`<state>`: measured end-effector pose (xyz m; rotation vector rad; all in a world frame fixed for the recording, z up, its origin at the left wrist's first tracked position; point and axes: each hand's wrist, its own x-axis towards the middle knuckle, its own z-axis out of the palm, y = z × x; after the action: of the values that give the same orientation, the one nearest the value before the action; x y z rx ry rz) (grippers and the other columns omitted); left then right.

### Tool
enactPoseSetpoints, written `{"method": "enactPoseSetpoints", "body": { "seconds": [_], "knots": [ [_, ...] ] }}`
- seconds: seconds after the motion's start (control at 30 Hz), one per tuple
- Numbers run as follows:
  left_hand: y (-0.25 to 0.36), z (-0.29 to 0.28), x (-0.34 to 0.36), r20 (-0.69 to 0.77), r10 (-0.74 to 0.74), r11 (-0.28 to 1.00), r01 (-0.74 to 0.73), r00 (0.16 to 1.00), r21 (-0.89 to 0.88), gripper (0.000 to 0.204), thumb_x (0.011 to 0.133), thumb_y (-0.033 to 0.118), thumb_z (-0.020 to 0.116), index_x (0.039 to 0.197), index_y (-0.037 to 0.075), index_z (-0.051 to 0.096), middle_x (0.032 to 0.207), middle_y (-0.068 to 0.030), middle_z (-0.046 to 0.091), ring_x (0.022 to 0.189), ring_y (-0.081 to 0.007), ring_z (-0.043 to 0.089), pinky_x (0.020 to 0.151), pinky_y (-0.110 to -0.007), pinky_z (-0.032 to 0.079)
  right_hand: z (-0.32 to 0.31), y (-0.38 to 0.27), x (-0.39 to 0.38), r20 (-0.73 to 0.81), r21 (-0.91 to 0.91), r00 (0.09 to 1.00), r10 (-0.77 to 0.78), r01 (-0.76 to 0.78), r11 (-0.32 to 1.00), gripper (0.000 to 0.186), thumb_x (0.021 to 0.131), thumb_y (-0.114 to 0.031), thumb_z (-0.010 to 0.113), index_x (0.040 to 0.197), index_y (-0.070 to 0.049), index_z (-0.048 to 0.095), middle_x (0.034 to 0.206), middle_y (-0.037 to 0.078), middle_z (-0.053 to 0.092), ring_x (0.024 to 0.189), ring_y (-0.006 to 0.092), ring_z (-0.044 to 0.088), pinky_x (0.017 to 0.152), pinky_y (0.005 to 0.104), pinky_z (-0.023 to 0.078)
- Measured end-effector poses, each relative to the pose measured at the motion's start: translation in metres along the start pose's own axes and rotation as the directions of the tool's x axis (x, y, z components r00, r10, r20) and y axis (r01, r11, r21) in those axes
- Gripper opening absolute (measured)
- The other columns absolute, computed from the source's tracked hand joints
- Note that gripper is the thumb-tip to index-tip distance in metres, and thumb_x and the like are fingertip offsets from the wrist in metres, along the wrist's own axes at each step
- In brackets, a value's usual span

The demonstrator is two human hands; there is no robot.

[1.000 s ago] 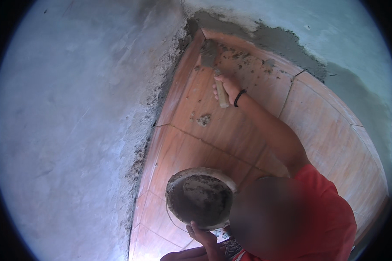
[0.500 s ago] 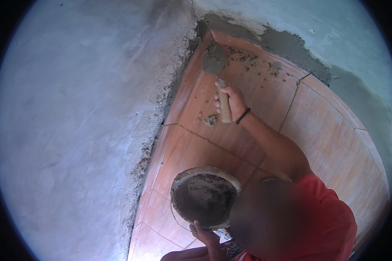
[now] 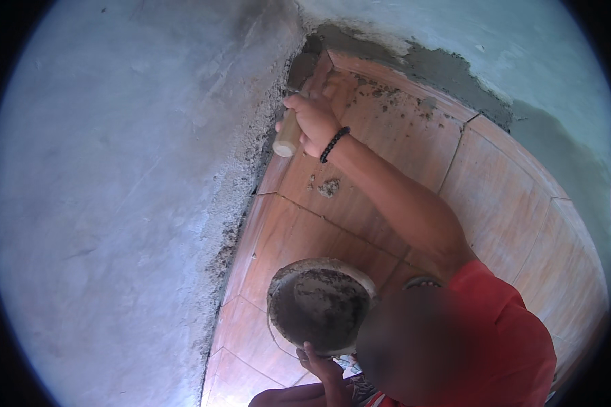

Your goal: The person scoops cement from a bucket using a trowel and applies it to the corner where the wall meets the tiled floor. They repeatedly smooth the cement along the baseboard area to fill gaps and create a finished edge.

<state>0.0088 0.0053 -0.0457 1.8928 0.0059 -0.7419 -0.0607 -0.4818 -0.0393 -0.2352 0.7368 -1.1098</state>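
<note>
My right hand point(image 3: 313, 122) grips the pale handle of a trowel point(image 3: 288, 136) near the far corner. The grey blade lies against the base of the left wall, above the reddish tile skirting, and fingers hide where blade and handle join. Close to me, my left hand point(image 3: 319, 366) holds the near rim of a round bucket point(image 3: 285, 271). Its thumb shows at the rim; the other fingers are mostly hidden underneath. Dark grey mortar point(image 3: 322, 308) coats the inside of the bucket. Fresh mortar point(image 3: 441, 68) also lines the wall along the far skirting.
Reddish tiles point(image 3: 360, 210) cover the floor between a rough grey left wall point(image 3: 129, 190) and a greenish far wall point(image 3: 536, 54). A mortar lump point(image 3: 328, 188) and scattered crumbs point(image 3: 387, 95) lie on the tiles. A red sleeve point(image 3: 495, 305) shows at lower right.
My right hand has moved left with the trowel, bringing the blade from above the corner tiles to the left wall's base. My left hand and the bucket stay nearly still.
</note>
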Motion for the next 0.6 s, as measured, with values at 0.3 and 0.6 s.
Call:
{"method": "enactPoseSetpoints", "body": {
  "seconds": [0.3,0.6],
  "knots": [
    [0.001,0.01,-0.002,-0.054,0.01,0.999,-0.012,0.998,-0.035,0.046,0.097,0.028,0.055,0.129,-0.003,0.046,0.124,-0.0191,0.054,0.111,-0.0311,0.056,0.093,-0.045,0.047,0.017,0.022,-0.049,0.024,-0.197,0.995,-0.093,0.096,0.976,0.038,0.089,-0.008,0.059,0.118,0.0,0.036,0.102,0.014,0.048,0.08,0.0241,0.061,0.061,0.0404,0.06],
    [0.001,0.005,-0.002,-0.047,0.007,1.0,-0.008,0.999,-0.021,0.046,0.096,0.032,0.054,0.125,-0.003,0.046,0.122,-0.0186,0.053,0.111,-0.0304,0.054,0.094,-0.045,0.045,-0.065,0.023,-0.043,-0.015,-0.128,0.998,-0.06,0.057,0.99,0.038,0.087,-0.007,0.056,0.121,-0.01,0.039,0.087,0.01,0.05,0.057,0.0194,0.056,0.044,0.0394,0.05]
  ]
}}
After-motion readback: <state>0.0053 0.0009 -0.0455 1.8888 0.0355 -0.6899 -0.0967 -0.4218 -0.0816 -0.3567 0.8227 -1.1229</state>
